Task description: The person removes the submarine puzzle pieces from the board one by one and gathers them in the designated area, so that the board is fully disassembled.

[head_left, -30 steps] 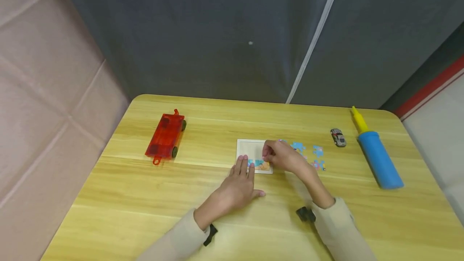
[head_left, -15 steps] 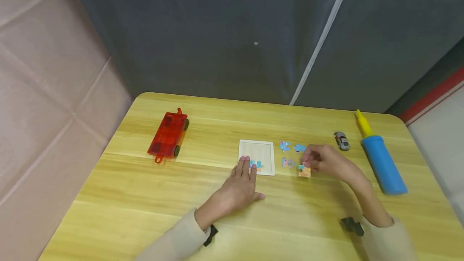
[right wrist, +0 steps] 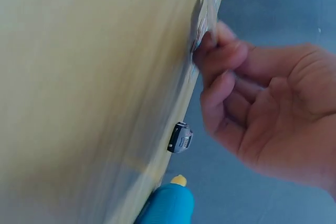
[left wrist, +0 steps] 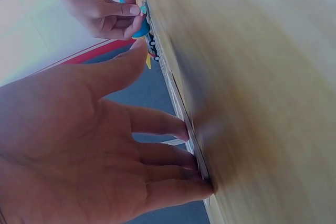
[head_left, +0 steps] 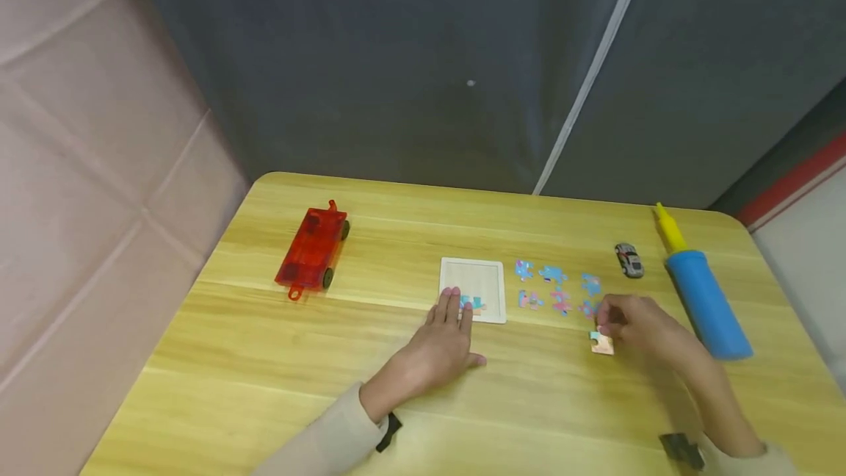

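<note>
My left hand (head_left: 432, 347) lies with straight fingers on the lower left of a white puzzle frame (head_left: 485, 263). Placed puzzle pieces (head_left: 477, 305) show at the bottom of that frame, partly covered by the fingertips. In the left wrist view the fingers (left wrist: 168, 192) press on the frame's edge. My right hand (head_left: 644, 325) pinches a tan and teal puzzle piece (head_left: 603, 344) between thumb and fingers, to the right of the frame. Loose blue and pink puzzle pieces (head_left: 552, 274) lie in two rows between the frame and my right hand.
A red transparent toy wagon (head_left: 312, 248) stands on the left of the wooden table (head_left: 370, 241). At the right are a small silver toy car (head_left: 628, 260) and a blue pump (head_left: 707, 307) with a yellow nozzle. A dark curtain hangs behind the table.
My right hand has moved right, from the frame to beyond the loose pieces, carrying the tan puzzle piece. My left hand keeps its place on the frame. The head view has shifted slightly.
</note>
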